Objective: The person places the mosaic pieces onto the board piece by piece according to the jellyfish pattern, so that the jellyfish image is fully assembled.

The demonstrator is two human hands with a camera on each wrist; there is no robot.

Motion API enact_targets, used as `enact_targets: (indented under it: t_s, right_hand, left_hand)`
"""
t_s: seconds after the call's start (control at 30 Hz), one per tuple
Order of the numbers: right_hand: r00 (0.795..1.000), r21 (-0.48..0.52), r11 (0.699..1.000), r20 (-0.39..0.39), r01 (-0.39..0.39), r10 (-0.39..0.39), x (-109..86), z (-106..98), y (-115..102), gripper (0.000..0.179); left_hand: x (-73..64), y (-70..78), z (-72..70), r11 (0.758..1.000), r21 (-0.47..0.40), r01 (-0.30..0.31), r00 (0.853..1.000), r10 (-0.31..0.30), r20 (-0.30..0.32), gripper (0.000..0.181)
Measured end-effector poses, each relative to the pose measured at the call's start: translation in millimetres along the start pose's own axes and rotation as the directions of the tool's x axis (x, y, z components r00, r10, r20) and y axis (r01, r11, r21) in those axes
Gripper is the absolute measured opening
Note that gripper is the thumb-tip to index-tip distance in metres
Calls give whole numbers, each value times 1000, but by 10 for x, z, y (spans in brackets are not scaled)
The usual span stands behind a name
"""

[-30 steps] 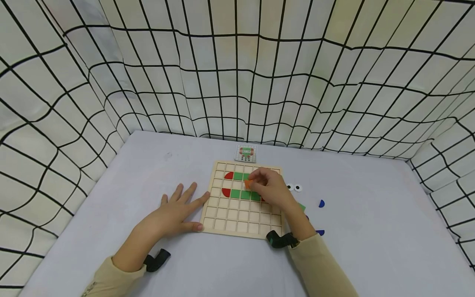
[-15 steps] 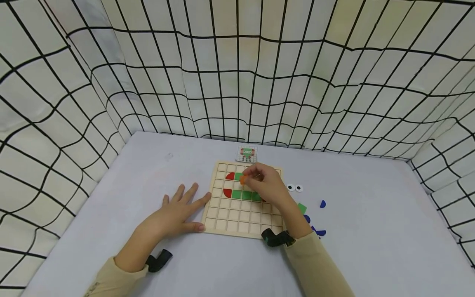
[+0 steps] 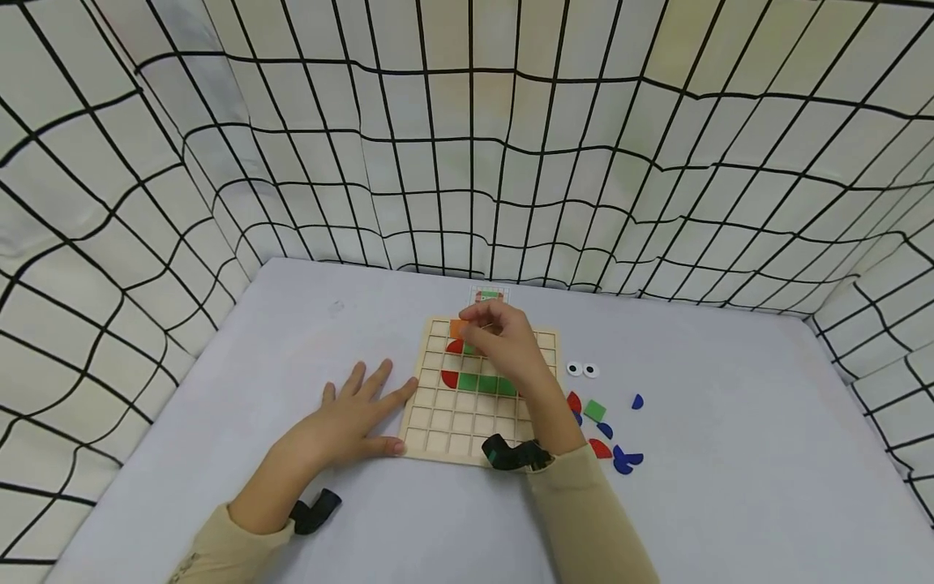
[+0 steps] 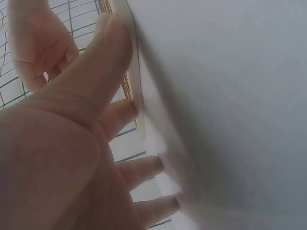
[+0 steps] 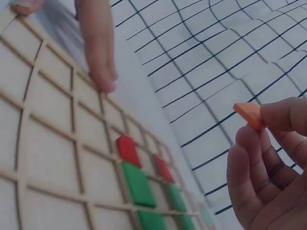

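listener: what is at the centre?

describer: a small orange tile [image 3: 457, 328], pinched between the thumb and fingertips of the right hand [image 3: 503, 337] and held above the far rows of a wooden grid board [image 3: 438, 418]. the right wrist view shows a gap between tile and board.

listener: and the left hand [image 3: 343, 426]?

describer: it lies just left of the board, fingers straight and spread wide, gripping nothing. its thumb and forefinger touch the board's left edge.

listener: what sits on the board?

describer: two rows in its far half. each starts at the left with a rounded red piece [image 3: 449, 379], followed by green tiles [image 3: 486, 383]. the right hand and forearm hide part of both.

listener: around it?

describer: just beyond the board's far edge, a picture card [image 3: 489, 294], partly covered by the hand. to the board's right, two white eye discs [image 3: 583, 370] side by side, then a loose scatter: a green square [image 3: 594, 410], red wedges [image 3: 600, 448] and blue pieces [image 3: 638, 401].

listener: the surface and the room?

describer: the board lies on a smooth, pale white tabletop [image 3: 730, 454]. beyond the board and to both sides rise whitish walls covered by black netting [image 3: 540, 150], its squares wavy. beige sleeves [image 3: 591, 519] reach in from the board's near side.
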State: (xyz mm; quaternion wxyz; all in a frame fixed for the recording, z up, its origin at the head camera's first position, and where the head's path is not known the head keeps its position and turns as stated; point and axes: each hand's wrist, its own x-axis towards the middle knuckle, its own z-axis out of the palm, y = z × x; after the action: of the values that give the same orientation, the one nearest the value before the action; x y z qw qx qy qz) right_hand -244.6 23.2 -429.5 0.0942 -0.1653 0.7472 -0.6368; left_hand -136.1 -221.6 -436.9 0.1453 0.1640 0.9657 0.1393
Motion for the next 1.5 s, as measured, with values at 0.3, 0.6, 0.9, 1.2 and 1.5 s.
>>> enact_targets:
  t_s: [0.3, 0.6, 0.9, 1.2, 1.5]
  right_hand:
    - [997, -100, 992, -18, -82, 80, 11, 115, 231, 11]
    - [998, -267, 961, -32, -69, 63, -11, 142, 283, 9]
    - [999, -413, 910, -1, -45, 49, -18, 181, 276, 10]
    - [999, -491, 870, 24, -27, 45, -9, 208, 274, 9]
    - [997, -538, 842, 38, -38, 70, -8, 208, 264, 17]
  left_hand:
    - [31, -30, 45, 1000, 12, 16, 1000, -16, 9, 89]
    - [28, -5, 34, 1000, 7, 25, 1000, -25, 11, 88]
    - [19, 5, 17, 1000, 12, 15, 1000, -15, 5, 88]
    - [12, 17, -4, 1000, 18, 20, 1000, -20, 5, 88]
    - [11, 27, -15, 999, 19, 26, 1000, -26, 11, 88]
